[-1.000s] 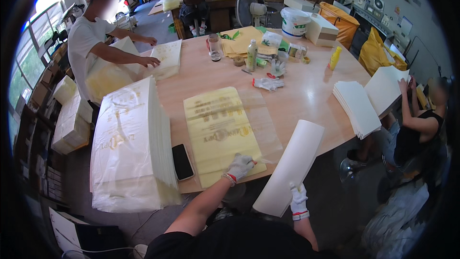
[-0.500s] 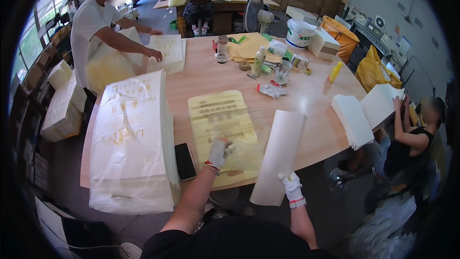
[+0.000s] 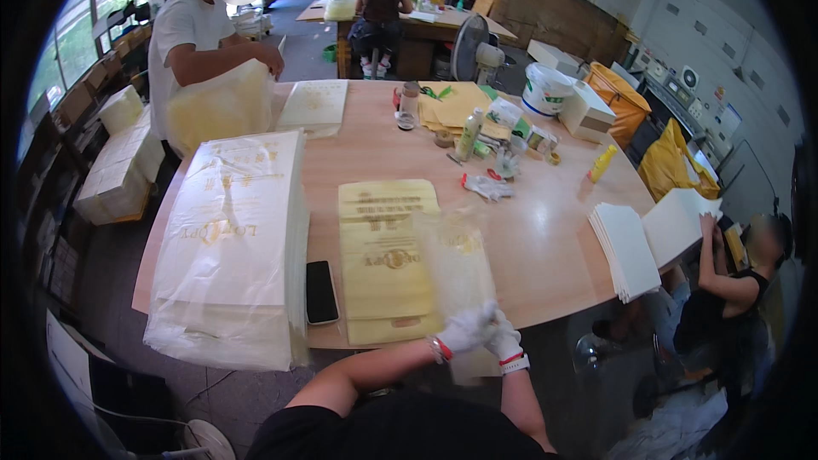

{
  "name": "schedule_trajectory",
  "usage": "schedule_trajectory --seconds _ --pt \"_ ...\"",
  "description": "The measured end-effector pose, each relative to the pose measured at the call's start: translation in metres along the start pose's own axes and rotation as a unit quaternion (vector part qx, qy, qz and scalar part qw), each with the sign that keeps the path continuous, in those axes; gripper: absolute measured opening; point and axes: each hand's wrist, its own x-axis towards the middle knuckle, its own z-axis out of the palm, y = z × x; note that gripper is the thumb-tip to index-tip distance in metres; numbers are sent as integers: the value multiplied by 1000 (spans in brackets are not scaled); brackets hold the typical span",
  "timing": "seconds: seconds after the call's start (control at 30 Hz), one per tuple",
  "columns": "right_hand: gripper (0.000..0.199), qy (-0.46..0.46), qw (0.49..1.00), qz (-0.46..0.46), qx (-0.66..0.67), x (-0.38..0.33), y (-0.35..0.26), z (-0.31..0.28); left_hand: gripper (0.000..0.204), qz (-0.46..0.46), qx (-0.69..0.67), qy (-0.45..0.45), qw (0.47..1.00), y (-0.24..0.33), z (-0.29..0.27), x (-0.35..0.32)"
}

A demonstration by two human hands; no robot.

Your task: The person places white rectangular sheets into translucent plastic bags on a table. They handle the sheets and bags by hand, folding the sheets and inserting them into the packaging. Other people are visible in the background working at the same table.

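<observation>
My gloved left hand (image 3: 464,329) is closed at the near end of a translucent plastic bag (image 3: 453,247) with a printed design. Beside it, nearly touching, my gloved right hand (image 3: 504,342) grips the white card sheet (image 3: 477,368), whose lower end sticks out below my hands. The sheet's upper part appears to lie within the bag; blur and the hands hide just how far in it reaches. A flat pile of yellowish printed plastic bags (image 3: 383,277), with a handle slot at its near end, lies left of my hands. A black phone (image 3: 322,292) rests beside it.
A tall plastic-wrapped stack (image 3: 226,264) stands at the table's left edge. White card sheets (image 3: 625,251) lie at the right, near a seated person. Bottles, tape, gloves (image 3: 488,186) and a white bucket (image 3: 545,88) crowd the far side. Another person stands far left.
My left hand has moved right from the yellowish pile, bringing a bag to the white sheet. My hands have come together. The standing person has drawn their hands back from the far-left printed stack.
</observation>
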Motion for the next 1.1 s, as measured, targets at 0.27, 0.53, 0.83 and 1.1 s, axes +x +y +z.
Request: schedule_trajectory --seconds 0.27,0.53,0.83,1.1 --pt "48 130 989 -4 64 93 26 63 34 219 450 182 846 -150 -32 -27" --pt "85 -19 996 -82 23 29 34 58 15 -256 36 275 926 -120 -72 -86" --pt "60 -77 982 -143 94 -80 41 52 22 -327 97 121 932 -75 -61 -187" --pt "46 129 967 -218 -26 -127 54 94 9 -116 102 137 978 -43 -63 -209"
